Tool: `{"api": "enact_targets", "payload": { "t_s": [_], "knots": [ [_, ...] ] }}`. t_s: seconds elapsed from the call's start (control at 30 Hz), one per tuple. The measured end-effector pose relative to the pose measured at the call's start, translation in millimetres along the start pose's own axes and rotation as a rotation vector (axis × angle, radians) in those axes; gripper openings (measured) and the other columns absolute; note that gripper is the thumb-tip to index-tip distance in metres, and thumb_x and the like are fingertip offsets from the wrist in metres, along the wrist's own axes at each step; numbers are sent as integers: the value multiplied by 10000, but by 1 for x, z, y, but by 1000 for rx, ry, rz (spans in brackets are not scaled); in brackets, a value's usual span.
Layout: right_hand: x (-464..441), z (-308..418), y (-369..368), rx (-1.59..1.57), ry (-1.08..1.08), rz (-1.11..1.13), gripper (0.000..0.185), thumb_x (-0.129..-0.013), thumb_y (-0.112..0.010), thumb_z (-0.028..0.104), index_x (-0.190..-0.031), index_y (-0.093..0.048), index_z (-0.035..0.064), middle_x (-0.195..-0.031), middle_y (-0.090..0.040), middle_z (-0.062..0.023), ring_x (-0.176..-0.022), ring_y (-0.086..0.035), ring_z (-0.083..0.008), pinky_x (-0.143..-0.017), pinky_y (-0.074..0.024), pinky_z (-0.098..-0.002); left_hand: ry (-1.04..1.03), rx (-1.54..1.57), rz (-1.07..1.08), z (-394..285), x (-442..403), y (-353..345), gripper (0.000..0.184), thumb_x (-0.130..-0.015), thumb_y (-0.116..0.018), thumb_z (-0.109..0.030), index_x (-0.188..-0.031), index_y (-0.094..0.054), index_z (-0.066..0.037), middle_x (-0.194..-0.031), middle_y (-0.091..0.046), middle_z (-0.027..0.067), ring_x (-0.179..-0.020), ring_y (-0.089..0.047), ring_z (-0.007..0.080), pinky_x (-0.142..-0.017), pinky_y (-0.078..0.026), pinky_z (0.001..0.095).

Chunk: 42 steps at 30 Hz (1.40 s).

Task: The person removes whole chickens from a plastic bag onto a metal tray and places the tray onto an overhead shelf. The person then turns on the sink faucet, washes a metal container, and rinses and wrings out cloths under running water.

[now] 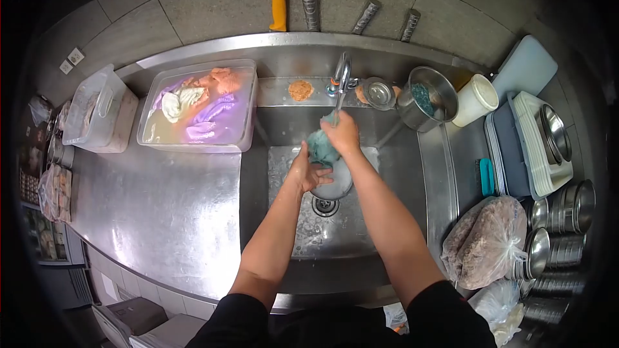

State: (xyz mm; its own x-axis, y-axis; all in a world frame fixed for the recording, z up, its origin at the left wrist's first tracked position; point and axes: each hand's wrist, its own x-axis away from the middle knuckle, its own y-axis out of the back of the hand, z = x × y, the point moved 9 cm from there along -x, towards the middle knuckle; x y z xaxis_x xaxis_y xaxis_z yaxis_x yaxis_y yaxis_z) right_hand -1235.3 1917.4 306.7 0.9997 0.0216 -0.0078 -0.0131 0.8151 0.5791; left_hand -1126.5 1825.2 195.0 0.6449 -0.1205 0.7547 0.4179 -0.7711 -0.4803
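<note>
Over the metal sink [342, 245], a wet green cloth [322, 148] hangs under the faucet [343, 71]. My right hand [342, 134] is closed on the upper part of the cloth, close to the spout. Beside the lower part of the cloth is my left hand [308, 171], its fingers spread and its palm turned toward the cloth. Below both hands sits a round bowl [340, 185] with whitish contents, partly hidden by them. The sink drain [325, 206] shows just in front of the bowl.
A clear tub [251, 109] of cloudy water and coloured cloths stands left of the sink. To the right are a metal pot [412, 113], a white container [476, 100], trays [538, 154], a teal brush [486, 177] and a bagged item [483, 238]. Knives line the back edge.
</note>
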Motion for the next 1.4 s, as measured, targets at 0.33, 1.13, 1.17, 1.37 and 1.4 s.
{"api": "enact_targets", "payload": {
  "t_s": [0.33,1.13,1.17,1.37,1.4],
  "knots": [
    [65,9,-14,203,123,-73,312,-690,-689,266,-892,-573,59,-850,-638,-176,-826,-602,-400,-719,-472,-453,-316,480,391,11,-57,-5,421,-937,-380,-325,-1163,-469,19,-1060,-585,184,-919,-602,308,-771,-523,419],
    [51,-129,-19,-847,-564,39,539,-795,-624,529,-1104,-596,88,-996,-658,-126,-939,-611,-317,-829,-465,-386,-645,-406,294,-54,44,-59,363,-757,-559,-30,-1120,-556,-14,-949,-625,54,-848,-594,159,-791,-468,281],
    [50,-121,-32,-1127,-677,174,517,-819,-633,475,-1144,-571,77,-988,-656,-122,-935,-624,-305,-842,-476,-388,-632,-584,337,-54,50,-65,379,-750,-564,-35,-1129,-554,-19,-964,-629,51,-854,-596,154,-788,-470,284],
    [6,-75,-63,-1204,-462,439,417,-811,-664,263,-1104,-581,-23,-1008,-647,-179,-878,-654,-278,-774,-520,-393,-655,-618,161,-50,9,-16,406,-721,-618,-58,-1117,-545,-5,-970,-624,71,-901,-585,158,-803,-462,290],
    [-9,-81,-50,-971,-328,217,407,-805,-663,228,-1093,-580,-47,-1014,-644,-212,-893,-653,-301,-770,-518,-403,-655,-619,160,-46,12,-17,406,-721,-618,-58,-1117,-545,-5,-970,-624,71,-901,-585,158,-803,-462,290]
  ]
}}
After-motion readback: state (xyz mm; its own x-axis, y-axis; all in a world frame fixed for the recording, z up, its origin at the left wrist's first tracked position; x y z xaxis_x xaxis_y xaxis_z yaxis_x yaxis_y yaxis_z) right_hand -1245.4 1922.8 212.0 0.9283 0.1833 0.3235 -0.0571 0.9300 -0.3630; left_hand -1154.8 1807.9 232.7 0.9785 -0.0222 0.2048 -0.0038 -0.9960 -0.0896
